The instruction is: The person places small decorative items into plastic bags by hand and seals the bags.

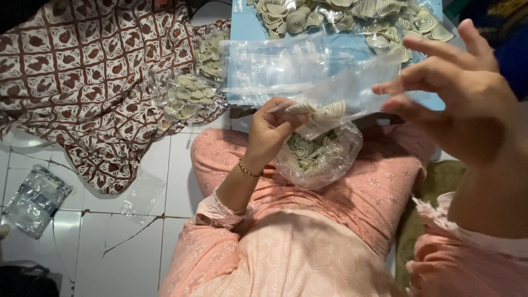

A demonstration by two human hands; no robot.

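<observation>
My left hand (272,130) pinches swirl-patterned cream-and-green snack pieces (322,110) at the mouth of a clear plastic bag (357,88). My right hand (456,91) holds that bag up by its far side, thumb and fingers pinched on the film. In my lap, on pink patterned trousers, lies another clear bag (319,157) filled with the same swirl pieces. A thin bracelet circles my left wrist.
A blue tray (242,25) at the top holds a heap of swirl pieces and flat clear bags. More filled bags (187,96) lie on a brown-and-white patterned cloth (82,71). Empty bags (36,201) lie on the white tiled floor.
</observation>
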